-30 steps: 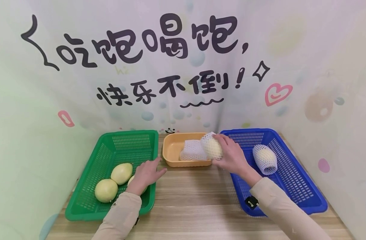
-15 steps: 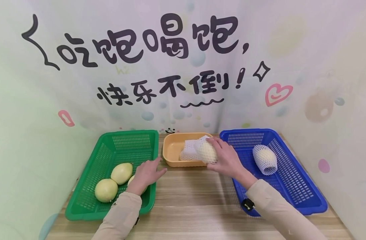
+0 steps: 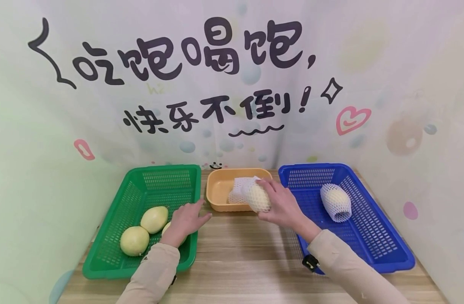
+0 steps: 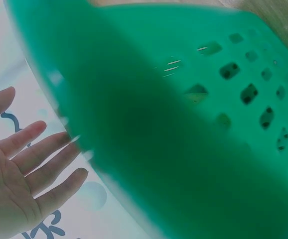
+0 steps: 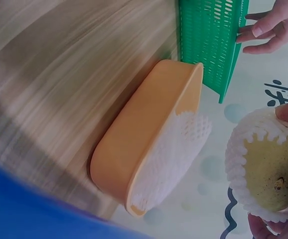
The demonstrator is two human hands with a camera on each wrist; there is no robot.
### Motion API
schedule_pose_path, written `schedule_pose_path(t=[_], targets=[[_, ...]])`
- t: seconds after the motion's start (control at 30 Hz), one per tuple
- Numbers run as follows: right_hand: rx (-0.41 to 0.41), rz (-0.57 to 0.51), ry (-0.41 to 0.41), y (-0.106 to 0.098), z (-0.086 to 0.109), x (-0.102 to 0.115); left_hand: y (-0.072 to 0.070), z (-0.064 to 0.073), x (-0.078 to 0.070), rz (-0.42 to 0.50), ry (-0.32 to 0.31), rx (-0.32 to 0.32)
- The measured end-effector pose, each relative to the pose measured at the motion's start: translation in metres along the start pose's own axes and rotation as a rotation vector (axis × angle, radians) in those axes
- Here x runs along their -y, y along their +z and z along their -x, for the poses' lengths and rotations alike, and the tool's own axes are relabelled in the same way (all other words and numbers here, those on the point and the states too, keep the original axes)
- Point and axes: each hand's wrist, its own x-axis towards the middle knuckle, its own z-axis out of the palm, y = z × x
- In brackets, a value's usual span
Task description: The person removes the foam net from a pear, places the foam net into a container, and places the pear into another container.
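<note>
In the head view my right hand (image 3: 284,207) grips a pale yellow melon in a white foam net (image 3: 258,199), in front of the orange tray (image 3: 232,207). The right wrist view shows the melon's brown-spotted end (image 5: 273,174) bare inside the net's opening. More white foam netting (image 3: 239,190) lies in that tray. My left hand (image 3: 185,223) holds nothing; its fingers are spread over the right rim of the green basket (image 3: 140,172). Two pale yellow melons (image 3: 154,219) show in this basket, and a third is partly hidden by my left hand.
The blue basket (image 3: 368,245) stands at the right, holding another melon in a foam net (image 3: 336,202). The wood-grain table (image 3: 239,261) runs between the baskets. A printed wall sheet (image 3: 232,88) hangs right behind the containers.
My right hand has moved left and slightly down with the netted melon, away from the blue basket and across the front of the orange tray. The left hand has stayed still.
</note>
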Motion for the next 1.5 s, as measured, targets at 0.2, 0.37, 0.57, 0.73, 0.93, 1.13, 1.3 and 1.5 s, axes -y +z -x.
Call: schedule_pose_path(t=[0.2,0.37,0.57,0.73,0.93,1.13,1.3,1.5], targets=[[0.020,0.003,-0.009,0.005,0.001,0.003,0.000,0.000,0.001,0.000,0.007,0.001],[0.012,-0.006,-0.034,0.009,0.002,0.004,0.001,0.000,0.002,-0.005,0.010,0.000],[-0.022,-0.013,-0.071,0.016,0.003,0.006,0.000,0.000,0.001,-0.005,0.004,0.002],[-0.003,-0.022,-0.067,0.020,0.004,0.008,-0.001,0.001,0.000,-0.006,-0.005,-0.002],[0.040,-0.012,-0.061,0.025,0.005,0.012,0.000,0.001,0.001,-0.009,0.002,-0.005],[0.045,-0.021,-0.084,0.033,0.007,0.015,0.001,0.001,0.001,-0.009,0.015,-0.017],[0.023,-0.031,-0.113,0.042,0.008,0.017,0.001,0.001,0.001,-0.009,0.018,-0.017],[0.071,-0.019,-0.103,0.054,0.011,0.018,0.001,0.001,0.002,-0.012,0.021,-0.016]])
